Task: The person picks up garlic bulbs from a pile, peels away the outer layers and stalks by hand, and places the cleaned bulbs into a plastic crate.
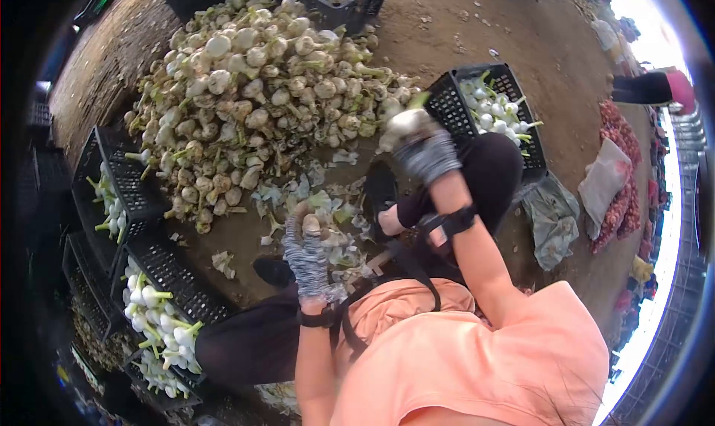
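My right hand (428, 154), in a grey knit glove and blurred by motion, is closed around a whitish garlic bulb (409, 122) with a green stem end. It is beside the black crate (445, 106) of clean white garlic (495, 113). My left hand (306, 256), also gloved, is above the peelings (339, 210) between my legs. Its fingers are curled around a small brownish shape too unclear to name. Beyond both hands lies a large heap of unpeeled garlic (253, 91).
Black crates with white garlic stand at my left (179, 277) and farther back (130, 180). Another crate (335, 9) stands behind the heap. A crumpled plastic bag (551, 221) and red net sacks (622, 195) lie at the right. A person's dark-clothed legs (644, 89) show beyond.
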### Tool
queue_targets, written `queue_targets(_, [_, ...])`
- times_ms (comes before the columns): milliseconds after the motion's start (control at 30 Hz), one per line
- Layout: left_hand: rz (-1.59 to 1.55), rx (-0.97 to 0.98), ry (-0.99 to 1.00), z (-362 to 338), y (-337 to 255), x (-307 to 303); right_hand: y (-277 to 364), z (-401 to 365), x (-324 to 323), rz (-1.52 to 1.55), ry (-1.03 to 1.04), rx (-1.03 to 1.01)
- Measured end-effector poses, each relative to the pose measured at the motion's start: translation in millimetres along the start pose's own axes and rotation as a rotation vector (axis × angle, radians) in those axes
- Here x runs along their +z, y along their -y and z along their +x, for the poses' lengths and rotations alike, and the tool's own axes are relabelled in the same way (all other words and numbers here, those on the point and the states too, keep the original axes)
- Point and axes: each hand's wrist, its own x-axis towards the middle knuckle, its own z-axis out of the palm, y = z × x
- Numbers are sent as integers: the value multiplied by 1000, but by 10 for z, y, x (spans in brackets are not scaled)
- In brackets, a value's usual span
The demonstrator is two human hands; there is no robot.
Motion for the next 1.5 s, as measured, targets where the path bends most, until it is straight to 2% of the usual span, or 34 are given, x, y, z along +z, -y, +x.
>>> queue_targets(33, [16, -70, -33, 6, 4, -33, 452, 421, -457, 250, 231, 46])
queue_targets(67, [16, -62, -48, 20, 22, -72, 678, 337, -342, 283, 471, -118])
queue_targets(100, [-8, -75, -42, 36, 48, -112, 831, 216, -332, 393, 507, -229])
queue_targets(133, [-32, -88, -34, 52, 64, -146, 941, 137, -350, 804, 510, -105])
queue_targets(200, [-20, -103, -71, 73, 75, -181, 825, 63, -92, 470, 654, -239])
queue_targets(233, [-46, -137, -81, 90, 84, -196, 712, 136, -93, 459, 567, -158])
queue_targets(267, [-74, -171, -89, 113, 96, -207, 642, 299, -118, 401, 604, 44])
queue_targets(300, [-82, -176, -77, 140, 107, -217, 526, 477, -150, 222, 508, 60])
queue_targets(333, [-82, -177, -82, 155, 103, -222, 305, 615, -140, -224, 143, -195])
queue_targets(400, [-53, -176, -41, 176, 80, -244, -69, 914, -189, -607, -117, -196])
queue_targets(433, [-53, -174, -45, 193, 73, -261, -168, 1348, -558, -1057, -94, -380])
queue_targets(467, [-21, -189, -57, 197, 72, -285, -207, 2020, -1097, -1328, -234, -425])
queue_targets(500, [11, -205, -70, 201, 76, -311, -315, 2127, -1052, -1551, -342, -378])
queue_targets(533, [11, -204, -76, 209, 101, -342, -323, 2187, -1030, -1739, -455, -460])
queue_targets(600, [27, -194, -111, 221, 164, -408, -418, 2340, -758, -2631, -242, -166])
queue_targets(633, [-9, -256, -98, 212, 118, -415, -492, 2377, -719, -2630, -234, -166])
queue_targets(700, [3, -266, -103, 229, 154, -442, -597, 2432, -659, -2214, -567, 23])
queue_targets(733, [13, -278, -102, 235, 182, -455, -615, 2614, -841, -2214, -564, 24])
queue_targets(800, [3, -306, -113, 257, 248, -471, -575, 3084, -1400, -2219, -381, 7])
queue_targets(833, [34, -257, -90, 266, 263, -468, -466, 2849, -1325, -2380, -115, -148])
queue_targets(867, [64, -209, -66, 277, 270, -456, -443, 2617, -1239, -2387, -118, -146])
queue_targets(933, [90, -233, -69, 340, 249, -389, -463, 2219, -1104, -2015, -61, -382])
queue_targets(967, [82, -157, -30, 361, 272, -345, -506, 1942, -1030, -1952, -7, -519])
queue_targets(1000, [77, -83, 8, 374, 296, -309, -579, 1679, -951, -1957, 1, -505])
queue_targets(1067, [-26, -13, 89, 410, 365, -229, -743, 1197, -775, -1429, 236, -303])
queue_targets(1100, [-20, 9, 175, 429, 244, -156, -794, 863, -521, -1449, 257, -191])
queue_targets(1133, [-1, -17, 174, 408, 108, -71, -827, 502, -205, -1466, 277, -79])
queue_targets(1200, [25, 201, 218, 406, 85, 12, -893, 29, 123, -1399, 347, -25])
queue_targets(1233, [29, 205, 209, 366, 74, -12, -909, -84, 189, -1430, 400, -13])
queue_targets(1300, [-358, 30, 259, 309, 40, -40, -901, -228, 302, -1372, 495, 37])
queue_targets(1400, [-274, 116, 232, 191, -32, -66, -955, -276, 265, -1483, 539, 15])
queue_targets(1500, [-275, 169, 217, 118, -35, -99, -973, -395, 355, -1360, 536, 87])
